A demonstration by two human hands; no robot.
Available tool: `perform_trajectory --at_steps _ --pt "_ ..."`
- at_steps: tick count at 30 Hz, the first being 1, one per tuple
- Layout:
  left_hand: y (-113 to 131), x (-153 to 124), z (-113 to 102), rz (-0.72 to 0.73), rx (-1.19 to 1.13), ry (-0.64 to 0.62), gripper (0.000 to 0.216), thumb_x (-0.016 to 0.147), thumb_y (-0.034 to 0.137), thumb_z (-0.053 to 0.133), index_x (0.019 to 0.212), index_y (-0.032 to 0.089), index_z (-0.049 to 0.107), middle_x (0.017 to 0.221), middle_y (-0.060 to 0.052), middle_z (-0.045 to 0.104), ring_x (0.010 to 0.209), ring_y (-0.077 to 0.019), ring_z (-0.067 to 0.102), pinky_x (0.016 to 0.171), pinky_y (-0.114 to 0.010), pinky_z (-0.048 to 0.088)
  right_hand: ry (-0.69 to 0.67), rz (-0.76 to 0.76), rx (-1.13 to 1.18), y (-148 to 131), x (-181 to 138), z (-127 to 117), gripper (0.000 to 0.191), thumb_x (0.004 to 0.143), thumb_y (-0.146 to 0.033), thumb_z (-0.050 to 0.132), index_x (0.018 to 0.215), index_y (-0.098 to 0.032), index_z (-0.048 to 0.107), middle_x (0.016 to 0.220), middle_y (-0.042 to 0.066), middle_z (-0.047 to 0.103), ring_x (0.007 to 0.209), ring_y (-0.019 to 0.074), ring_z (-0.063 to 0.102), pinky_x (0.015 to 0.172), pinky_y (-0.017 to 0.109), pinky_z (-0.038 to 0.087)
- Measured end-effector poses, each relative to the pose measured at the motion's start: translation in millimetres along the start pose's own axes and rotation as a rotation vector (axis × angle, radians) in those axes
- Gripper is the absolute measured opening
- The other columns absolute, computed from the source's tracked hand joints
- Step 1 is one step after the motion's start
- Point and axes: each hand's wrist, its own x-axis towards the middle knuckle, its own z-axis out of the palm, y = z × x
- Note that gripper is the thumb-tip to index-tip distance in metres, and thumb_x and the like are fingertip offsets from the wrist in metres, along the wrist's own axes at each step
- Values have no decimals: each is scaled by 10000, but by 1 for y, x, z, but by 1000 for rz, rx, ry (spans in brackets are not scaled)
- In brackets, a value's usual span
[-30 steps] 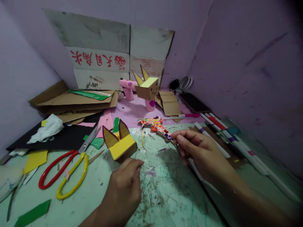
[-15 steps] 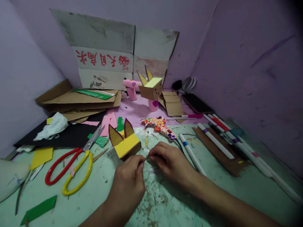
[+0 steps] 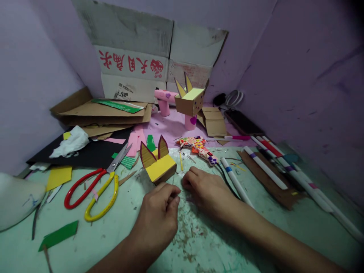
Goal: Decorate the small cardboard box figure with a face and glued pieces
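Observation:
A small cardboard box with a yellow top (image 3: pixel 162 167) and two upright, purple-edged ears sits on the green table. Just in front of it is my left hand (image 3: pixel 159 212), thumb and fingers pinched together. Whatever is in that pinch, if anything, is hidden, and I cannot tell whether the hand touches the box. My right hand (image 3: pixel 207 187) rests low over the table to the right, fingers curled in; what they hold cannot be made out. Beyond it lies a flower-patterned glue gun (image 3: pixel 197 147) with its black cord. A thin yellow strip (image 3: pixel 181 160) lies between box and gun.
Red-and-yellow-handled scissors (image 3: pixel 105 182) lie open at left, near paper scraps and a crumpled white tissue (image 3: pixel 71 142). Behind stands a pink model (image 3: pixel 190 121) with an eared cardboard head. Markers (image 3: pixel 236 182) lie at right, by a brown cardboard piece (image 3: pixel 267 182) and a phone (image 3: pixel 243 122).
The view has shifted, so everything appears farther right and slightly higher. Both hands stay closed, now a little nearer to me relative to the box. The box has not visibly moved on the table.

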Motion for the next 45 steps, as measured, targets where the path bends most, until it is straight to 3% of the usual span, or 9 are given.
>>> perform_trajectory --at_steps 2,6,9,11,15,20,25,38,45 --pt "0 1 0 -26 -52 0 183 805 178 453 817 160 635 734 -42 616 594 -158 543 560 -289 438 46 6 150 4 -3 1 115 781 -88 482 805 -179 549 822 41 576 704 174 526 584 276 309" --pt "1 -1 -2 -28 -159 16 183 809 207 466 800 160 643 730 -34 615 607 -147 557 547 -263 440 123 75 667 12 -9 -5 106 840 -206 428 741 -199 464 680 -14 467 620 146 444 585 262 338" --pt "6 -3 -2 2 -185 27 185 801 233 490 759 161 655 721 -35 626 638 -149 567 556 -252 429 55 133 969 11 -16 -12 120 828 -299 458 748 -210 457 589 -69 369 508 116 339 511 246 284" --pt "10 -3 -2 -61 -258 -6 185 778 263 516 734 158 663 694 -30 633 627 -146 558 563 -250 424 -18 121 1049 8 -20 -15 137 806 -327 489 742 -208 466 574 -80 352 490 106 303 496 246 257" --pt "14 1 0 -229 -404 -97 205 715 326 565 703 147 666 641 -15 624 589 -130 519 561 -244 414 -91 65 1023 -1 -26 -12 150 785 -325 511 727 -187 499 642 -44 413 572 116 345 530 253 267" --pt "14 5 -2 -310 -446 -145 245 666 360 569 689 136 666 476 52 469 444 -89 356 447 -231 315 -104 83 978 -3 -25 -7 147 796 -318 483 738 -185 501 654 -34 412 589 123 336 535 259 260" --pt "18 4 -4 -346 -477 -172 254 603 352 598 666 118 677 587 -11 568 551 -119 442 529 -253 359 -105 88 965 -2 -24 -3 154 788 -329 486 739 -183 497 669 -15 442 606 134 364 558 270 283" --pt "20 4 -1 -378 -490 -138 206 575 339 581 580 138 629 520 18 513 504 -102 403 487 -244 305 -26 97 873 -5 -24 3 106 815 -239 494 743 -173 536 694 10 517 648 148 448 596 275 349" --pt "20 5 -3 -423 -486 -111 208 580 366 583 592 161 613 440 61 427 436 -87 319 422 -235 227 11 266 968 -8 -24 -2 106 753 -210 584 725 -153 669 639 12 618 568 126 498 544 254 367"
